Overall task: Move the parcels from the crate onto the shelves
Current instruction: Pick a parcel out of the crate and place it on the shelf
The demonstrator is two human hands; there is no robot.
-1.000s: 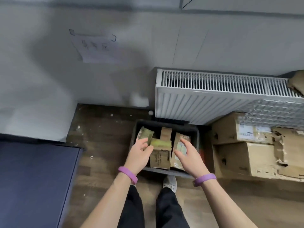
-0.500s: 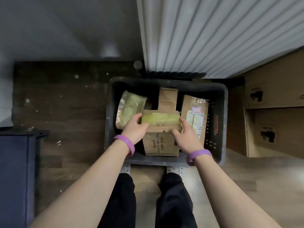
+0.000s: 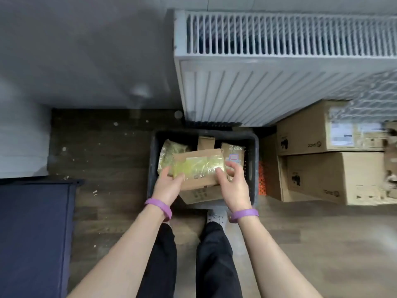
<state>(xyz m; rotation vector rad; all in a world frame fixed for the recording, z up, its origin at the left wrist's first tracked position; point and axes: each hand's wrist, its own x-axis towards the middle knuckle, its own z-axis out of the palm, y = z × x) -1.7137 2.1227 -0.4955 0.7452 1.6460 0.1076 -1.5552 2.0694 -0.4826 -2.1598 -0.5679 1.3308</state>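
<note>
Okay, left hand and right hand both curled round ends of taped cardboard parcel over dark crate

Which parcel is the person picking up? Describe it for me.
Below the white radiator sits a dark crate. Its topmost cardboard parcel, gripped by the left hand and right hand, alone has a yellow-green band across its brown top.

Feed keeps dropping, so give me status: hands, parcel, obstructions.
Left hand and right hand both grip the flat brown cardboard parcel with yellow-green tape. Held over the dark plastic crate, other parcels beneath. White radiator close behind.
</note>
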